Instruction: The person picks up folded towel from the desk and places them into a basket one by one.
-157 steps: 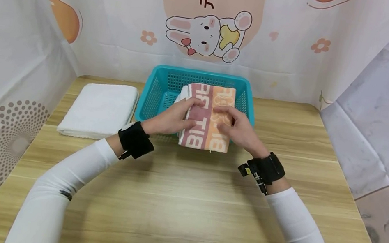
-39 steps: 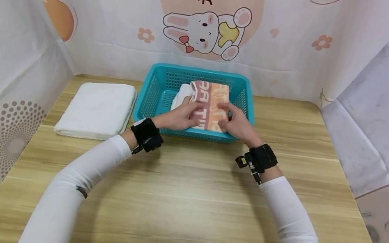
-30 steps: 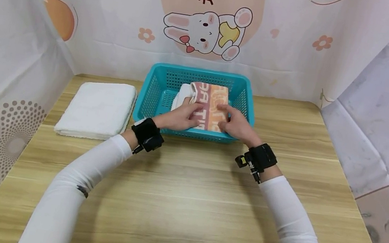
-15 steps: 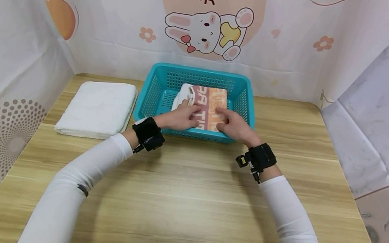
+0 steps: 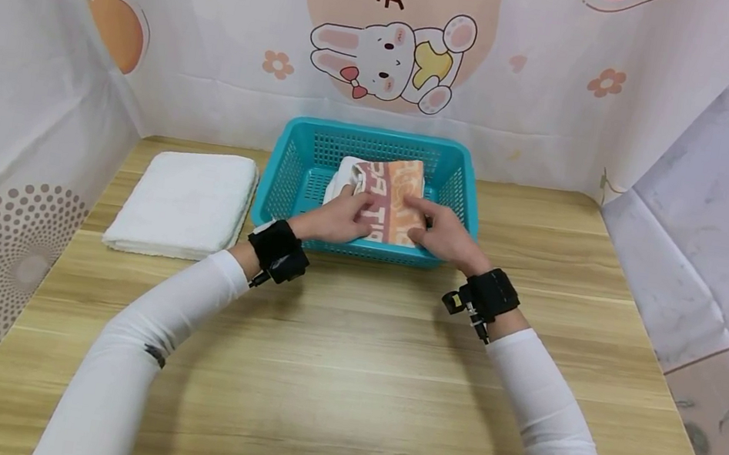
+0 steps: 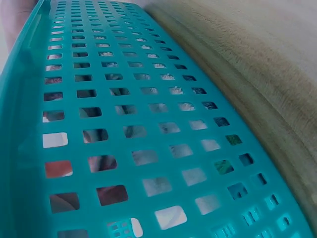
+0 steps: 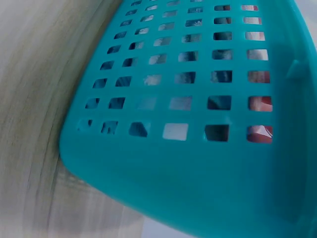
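Observation:
A folded towel [image 5: 396,201] with mauve and orange bands and white lettering lies inside the turquoise basket [image 5: 285,170], on top of a folded white towel [image 5: 343,172]. My left hand [image 5: 338,217] holds the patterned towel's left side, thumb on its top face. At its right side my right hand [image 5: 447,235] grips it between thumb and fingers. Some fingertips are hidden by the towel. Both wrist views mostly show the outside of the perforated basket wall [image 6: 143,134], with white cloth and bits of fingers behind the holes.
Left of the basket, another folded white towel [image 5: 186,202] lies on the wooden table [image 5: 343,380]. A printed curtain [image 5: 225,21] hangs close behind the basket, and more curtains stand at both sides.
Earlier the patterned towel was held over the basket's front rim; now it lies inside. In the last half second its far edge has skewed, the right corner going farther back. The hands barely moved.

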Tool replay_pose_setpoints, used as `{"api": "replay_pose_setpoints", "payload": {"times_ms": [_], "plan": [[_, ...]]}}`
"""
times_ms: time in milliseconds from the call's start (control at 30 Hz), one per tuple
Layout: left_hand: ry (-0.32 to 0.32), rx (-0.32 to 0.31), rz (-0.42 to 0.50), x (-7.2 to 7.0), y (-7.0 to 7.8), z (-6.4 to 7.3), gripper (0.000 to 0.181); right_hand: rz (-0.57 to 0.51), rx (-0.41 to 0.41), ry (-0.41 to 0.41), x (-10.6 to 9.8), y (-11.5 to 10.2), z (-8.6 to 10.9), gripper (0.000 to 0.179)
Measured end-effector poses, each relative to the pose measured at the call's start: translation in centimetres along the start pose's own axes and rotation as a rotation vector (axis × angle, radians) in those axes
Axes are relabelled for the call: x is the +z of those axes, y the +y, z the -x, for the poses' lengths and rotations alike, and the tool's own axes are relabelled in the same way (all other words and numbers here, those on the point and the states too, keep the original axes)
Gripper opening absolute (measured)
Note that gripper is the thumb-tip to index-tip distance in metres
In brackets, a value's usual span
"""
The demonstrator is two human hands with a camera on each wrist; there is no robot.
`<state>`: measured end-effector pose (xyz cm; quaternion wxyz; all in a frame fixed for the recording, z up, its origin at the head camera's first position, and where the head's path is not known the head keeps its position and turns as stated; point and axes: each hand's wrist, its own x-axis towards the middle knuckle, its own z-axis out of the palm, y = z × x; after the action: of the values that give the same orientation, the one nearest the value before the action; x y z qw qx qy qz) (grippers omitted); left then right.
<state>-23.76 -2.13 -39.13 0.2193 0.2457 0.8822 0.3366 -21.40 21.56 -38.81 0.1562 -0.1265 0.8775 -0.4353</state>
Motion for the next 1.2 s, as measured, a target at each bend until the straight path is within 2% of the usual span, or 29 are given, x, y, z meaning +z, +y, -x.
{"api": "replay_pose_setpoints", "payload": {"times_ms": [200,400,567,667,900,1033,1200], "plan": [[0.069,0.066,0.053,-0.1,-0.4,0.1,0.057,-0.119,-0.026,-0.012,-0.3,-0.1,-0.1,0.060],[0.160,0.081,0.110,-0.1,-0.5,0.0,0.060,-0.122,-0.062,-0.040,-0.1,-0.1,-0.2,0.063],[0.129,0.039,0.071,0.0,-0.3,-0.2,0.063,0.006,-0.045,-0.056,0.4,-0.3,-0.2,0.060],[0.112,-0.017,0.023,0.0,-0.1,-0.3,0.065,0.092,-0.040,-0.045,0.6,-0.4,-0.1,0.056],[0.087,-0.153,-0.073,0.1,0.1,-0.1,0.065,0.147,-0.019,-0.047,0.8,-0.3,-0.4,0.052],[0.046,-0.172,-0.058,0.0,0.1,-0.1,0.067,0.158,-0.018,-0.060,0.7,-0.3,-0.5,0.053],[0.006,-0.141,-0.038,0.0,0.2,0.0,0.068,0.160,-0.008,-0.074,0.5,-0.4,-0.2,0.054]]}}
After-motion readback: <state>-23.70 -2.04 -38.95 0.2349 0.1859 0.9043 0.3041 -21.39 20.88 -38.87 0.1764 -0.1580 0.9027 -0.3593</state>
